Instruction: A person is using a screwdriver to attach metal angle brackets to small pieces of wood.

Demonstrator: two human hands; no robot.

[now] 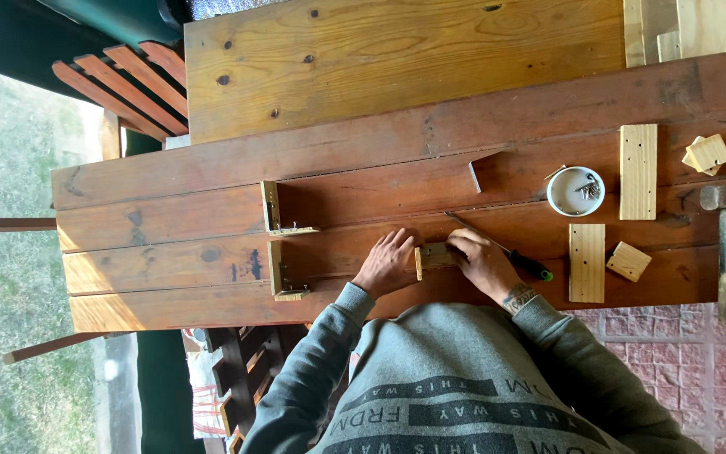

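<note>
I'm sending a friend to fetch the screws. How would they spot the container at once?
On the reddish-brown plank table, look beyond the person's right hand and the black-handled screwdriver. The small round white bowl sits beside a pale drilled wooden strip. It is the only round, white thing among square wood offcuts.

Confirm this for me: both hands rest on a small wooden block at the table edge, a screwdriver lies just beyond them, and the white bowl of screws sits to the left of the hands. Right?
One detail is off. In the head view the white bowl of screws sits to the right of the hands, past the screwdriver, not to their left. The left hand and right hand do rest on the small wooden block.
</note>
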